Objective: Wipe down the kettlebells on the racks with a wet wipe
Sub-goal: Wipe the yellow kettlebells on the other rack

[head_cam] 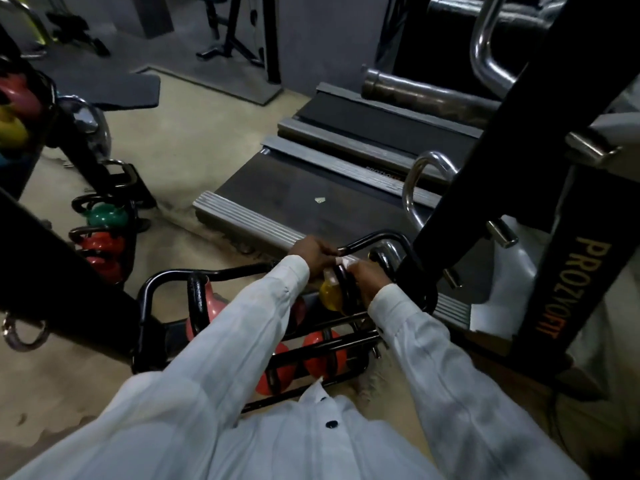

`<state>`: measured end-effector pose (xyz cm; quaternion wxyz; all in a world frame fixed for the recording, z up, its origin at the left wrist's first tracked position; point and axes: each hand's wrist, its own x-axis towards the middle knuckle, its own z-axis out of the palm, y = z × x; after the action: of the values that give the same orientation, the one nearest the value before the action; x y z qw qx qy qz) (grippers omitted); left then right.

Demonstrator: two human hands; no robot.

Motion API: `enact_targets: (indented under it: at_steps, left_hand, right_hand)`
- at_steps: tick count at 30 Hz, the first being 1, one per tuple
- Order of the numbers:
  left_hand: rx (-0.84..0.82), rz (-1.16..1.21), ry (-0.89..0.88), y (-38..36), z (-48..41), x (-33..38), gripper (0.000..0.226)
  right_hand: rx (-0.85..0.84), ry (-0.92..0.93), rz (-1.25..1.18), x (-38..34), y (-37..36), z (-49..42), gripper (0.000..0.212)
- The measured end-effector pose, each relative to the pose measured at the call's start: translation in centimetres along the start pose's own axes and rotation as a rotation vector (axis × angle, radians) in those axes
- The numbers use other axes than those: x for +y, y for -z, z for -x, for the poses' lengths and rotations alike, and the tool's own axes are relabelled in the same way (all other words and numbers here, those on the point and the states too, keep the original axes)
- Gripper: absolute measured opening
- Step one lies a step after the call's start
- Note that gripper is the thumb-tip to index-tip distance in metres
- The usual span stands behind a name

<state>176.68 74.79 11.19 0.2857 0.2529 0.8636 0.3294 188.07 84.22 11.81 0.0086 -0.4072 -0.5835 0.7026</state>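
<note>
head camera, gym floor: my white shirt point(311, 445) fills the foreground, both sleeves reaching over a black kettlebell rack point(149, 289). red kettlebells point(323, 351) sit on its lower tier, a pink kettlebell point(207, 303) on the upper one to the left. my left hand point(313, 252) curls around the rack's top rail point(367, 239). just beside it, my right hand point(369, 278) grips a white wet wipe point(344, 260) against the black handle of the yellow kettlebell point(329, 294), which stands on the upper tier at the rack's right end. beyond lie treadmill decks point(294, 199); far left, a second rack holds a green kettlebell point(102, 216).
</note>
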Motion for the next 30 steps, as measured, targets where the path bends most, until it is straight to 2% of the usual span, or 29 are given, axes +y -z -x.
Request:
enact_targets:
  at_steps: [3, 7, 9, 11, 13, 16, 18, 19, 21, 23, 26, 28, 29, 30]
  left_hand:
    - [-0.002, -0.025, -0.022, 0.1, -0.1, -0.1, 0.028]
    - [-0.007, -0.049, -0.013, 0.0, 0.3, 0.6, 0.026]
    - [0.02, -0.061, -0.019, -0.1, 0.5, 0.8, 0.024]
    - [0.025, -0.026, -0.023, 0.0, 0.7, 0.9, 0.025]
    - [0.015, 0.011, -0.017, 0.1, 0.8, 0.8, 0.029]
    - [0.007, 0.057, 0.0, 0.2, 1.1, 0.9, 0.033]
    - [0.009, 0.064, 0.007, 0.2, 1.2, 0.7, 0.033]
    - [0.012, 0.058, 0.005, 0.3, 1.3, 0.6, 0.033]
    - [0.024, 0.047, -0.004, 0.2, 1.4, 0.5, 0.033]
    - [0.028, 0.024, -0.011, 0.2, 1.6, 0.4, 0.032]
    - [0.04, 0.003, -0.016, 0.1, 1.9, 0.3, 0.03]
    - [0.057, 0.002, -0.018, 0.2, 2.0, 0.2, 0.029]
    - [0.063, 0.003, -0.02, 0.1, 2.0, 0.1, 0.029]
    - [0.065, -0.002, -0.023, 0.1, 2.0, 0.1, 0.03]
  right_hand:
    - [0.111, 0.224, 0.243, 2.9, 1.3, 2.0, 0.021]
    - [0.294, 0.62, 0.653, 3.9, 0.8, 2.8, 0.008]
    - [0.402, 0.821, 0.913, 3.6, -0.4, 1.8, 0.019]
    - [0.519, 0.925, 1.133, 4.3, -1.3, 1.1, 0.028]
    - [0.571, 1.0, 1.221, 5.9, -1.5, 1.3, 0.024]
    - [0.595, 1.063, 1.138, 8.2, -0.4, 2.5, 0.02]
    - [0.577, 0.997, 1.043, 8.9, 0.3, 3.5, 0.015]
    - [0.577, 0.896, 0.938, 8.9, 0.3, 3.7, 0.011]
    - [0.508, 0.611, 0.601, 8.2, -0.2, 3.4, 0.01]
    - [0.36, 0.311, 0.256, 5.5, -1.0, 2.6, 0.016]
    - [0.197, 0.055, 0.258, 1.5, -1.4, 2.0, 0.027]
    - [0.211, -0.035, 0.197, 0.8, -1.5, 2.4, 0.02]
    - [0.2, -0.052, 0.109, 1.1, -1.5, 2.6, 0.027]
    - [0.212, -0.075, -0.019, 1.7, -1.3, 2.1, 0.045]
